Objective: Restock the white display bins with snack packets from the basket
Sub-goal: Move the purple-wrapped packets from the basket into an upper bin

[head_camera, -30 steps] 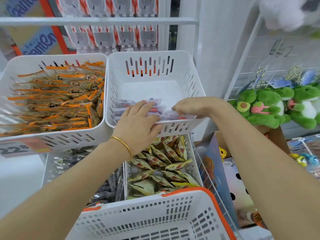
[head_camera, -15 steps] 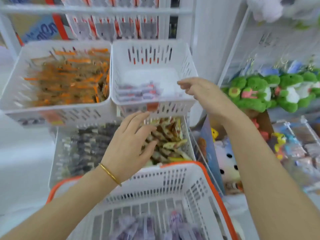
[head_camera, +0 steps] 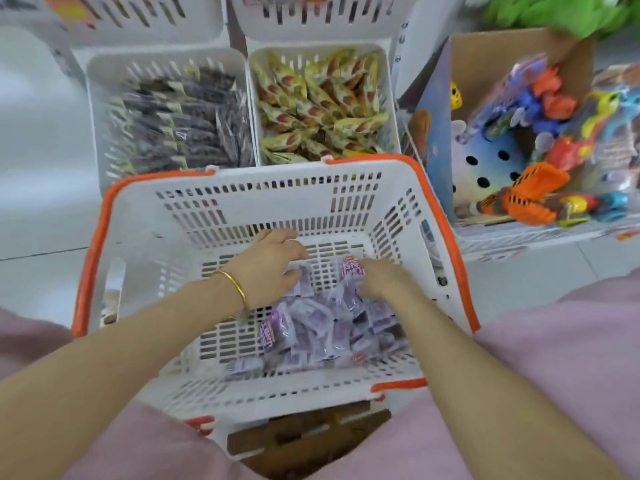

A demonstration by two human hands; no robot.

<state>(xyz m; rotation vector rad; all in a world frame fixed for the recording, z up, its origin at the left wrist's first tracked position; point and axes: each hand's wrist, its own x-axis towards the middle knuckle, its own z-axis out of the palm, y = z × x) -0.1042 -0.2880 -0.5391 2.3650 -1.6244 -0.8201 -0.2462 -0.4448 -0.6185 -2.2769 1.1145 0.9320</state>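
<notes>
The basket (head_camera: 270,209) stood just before the white display bins (head_camera: 166,58), with the purple snack packets (head_camera: 311,327) heaped on its floor toward the near right corner. My left hand (head_camera: 273,261) rested with fingers loosely spread on the heap's far edge, grasping nothing I could confirm. My right hand (head_camera: 384,278) had fingertips on a packet near the far right side, but blur prevented telling whether it was gripped. Assessment: the pick-up step was in hand, and the next move called for closing on a bundle and lifting it to a bin.
</notes>
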